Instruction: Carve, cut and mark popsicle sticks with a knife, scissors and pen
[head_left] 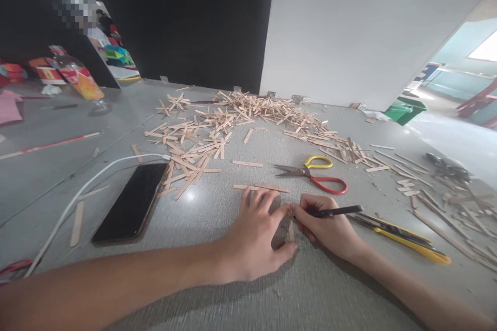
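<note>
My left hand (258,235) lies on the grey table with its fingers spread. Its index finger and thumb rest against a short wooden stick (291,228), and its other fingertips reach a stick (269,187) lying crosswise. Close by on the right, my right hand (326,225) grips a black pen (337,211), its fingertips at the upper end of the short stick. The pen's tip is hidden by the fingers. Beyond the hands lie another stick (247,164) and open scissors (310,171) with one yellow and one red handle.
A heap of wooden sticks (248,108) spreads across the back. A phone (132,201) and white cable (73,194) lie left, a bottle (81,80) farther back. At right are a yellow utility knife (411,240) and thin strips (438,212). Panels (349,26) stand behind.
</note>
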Demonstrator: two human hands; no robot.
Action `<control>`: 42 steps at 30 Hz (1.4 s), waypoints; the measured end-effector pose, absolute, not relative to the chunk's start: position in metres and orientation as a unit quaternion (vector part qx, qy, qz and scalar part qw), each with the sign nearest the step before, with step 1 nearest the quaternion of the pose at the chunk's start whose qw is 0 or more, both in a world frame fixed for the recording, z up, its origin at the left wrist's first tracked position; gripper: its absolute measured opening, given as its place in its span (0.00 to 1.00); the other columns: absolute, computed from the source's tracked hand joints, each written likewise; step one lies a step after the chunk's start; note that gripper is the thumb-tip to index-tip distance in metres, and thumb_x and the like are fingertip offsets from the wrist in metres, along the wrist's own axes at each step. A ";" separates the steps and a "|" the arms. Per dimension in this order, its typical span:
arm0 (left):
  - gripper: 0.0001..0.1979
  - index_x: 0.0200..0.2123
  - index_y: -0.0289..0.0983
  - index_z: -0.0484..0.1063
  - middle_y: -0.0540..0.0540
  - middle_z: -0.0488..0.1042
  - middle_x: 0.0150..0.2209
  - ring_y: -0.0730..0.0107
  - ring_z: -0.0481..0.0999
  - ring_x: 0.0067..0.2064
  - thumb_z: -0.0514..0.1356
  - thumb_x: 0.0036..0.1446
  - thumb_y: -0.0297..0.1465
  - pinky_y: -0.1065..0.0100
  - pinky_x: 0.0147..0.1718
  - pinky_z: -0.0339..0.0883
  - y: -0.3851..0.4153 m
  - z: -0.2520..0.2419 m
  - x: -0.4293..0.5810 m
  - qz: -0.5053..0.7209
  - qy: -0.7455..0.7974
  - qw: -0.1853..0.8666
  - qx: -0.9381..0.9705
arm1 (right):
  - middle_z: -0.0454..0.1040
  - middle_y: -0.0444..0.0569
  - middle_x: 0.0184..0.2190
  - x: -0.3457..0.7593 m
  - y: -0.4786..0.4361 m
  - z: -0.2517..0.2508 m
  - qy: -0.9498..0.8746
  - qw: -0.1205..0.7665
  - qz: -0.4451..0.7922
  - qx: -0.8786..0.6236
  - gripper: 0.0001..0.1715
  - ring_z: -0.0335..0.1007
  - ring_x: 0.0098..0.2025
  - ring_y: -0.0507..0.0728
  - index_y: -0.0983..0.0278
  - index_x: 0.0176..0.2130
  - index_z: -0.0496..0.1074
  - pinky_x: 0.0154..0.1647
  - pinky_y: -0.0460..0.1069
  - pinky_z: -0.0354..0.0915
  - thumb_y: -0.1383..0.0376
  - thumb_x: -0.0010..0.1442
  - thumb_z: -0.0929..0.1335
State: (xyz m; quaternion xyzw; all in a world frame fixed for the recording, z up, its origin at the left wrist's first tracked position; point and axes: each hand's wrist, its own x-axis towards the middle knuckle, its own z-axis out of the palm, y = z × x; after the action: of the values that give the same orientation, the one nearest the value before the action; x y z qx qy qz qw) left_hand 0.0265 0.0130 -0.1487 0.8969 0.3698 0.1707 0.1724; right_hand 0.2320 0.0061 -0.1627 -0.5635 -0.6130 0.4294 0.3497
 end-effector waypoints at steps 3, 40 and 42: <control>0.28 0.60 0.40 0.71 0.36 0.65 0.64 0.40 0.59 0.67 0.65 0.60 0.45 0.34 0.67 0.46 0.014 -0.148 0.027 0.171 0.370 0.173 0.897 | 0.64 0.38 0.12 0.232 0.006 -0.161 -0.616 0.348 0.428 -0.562 0.25 0.55 0.13 0.48 0.60 0.22 0.63 0.15 0.44 0.49 0.55 0.68 0.68; 0.28 0.60 0.40 0.71 0.36 0.65 0.65 0.40 0.59 0.67 0.64 0.60 0.46 0.32 0.67 0.45 0.015 -0.148 0.027 0.165 0.372 0.179 0.896 | 0.62 0.38 0.11 0.232 0.007 -0.160 -0.618 0.343 0.434 -0.559 0.26 0.54 0.15 0.49 0.60 0.21 0.62 0.17 0.45 0.48 0.52 0.66 0.69; 0.28 0.60 0.40 0.71 0.35 0.65 0.65 0.40 0.59 0.67 0.64 0.60 0.46 0.32 0.67 0.45 0.015 -0.149 0.027 0.168 0.371 0.177 0.896 | 0.62 0.38 0.11 0.231 0.007 -0.160 -0.617 0.344 0.436 -0.558 0.26 0.54 0.15 0.49 0.60 0.22 0.62 0.17 0.45 0.48 0.52 0.66 0.69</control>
State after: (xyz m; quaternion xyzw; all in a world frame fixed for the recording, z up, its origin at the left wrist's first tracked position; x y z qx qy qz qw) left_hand 0.0266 0.0147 -0.1485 0.8958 0.3713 0.1682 0.1770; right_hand 0.2314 0.0066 -0.1599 -0.5575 -0.6170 0.4359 0.3440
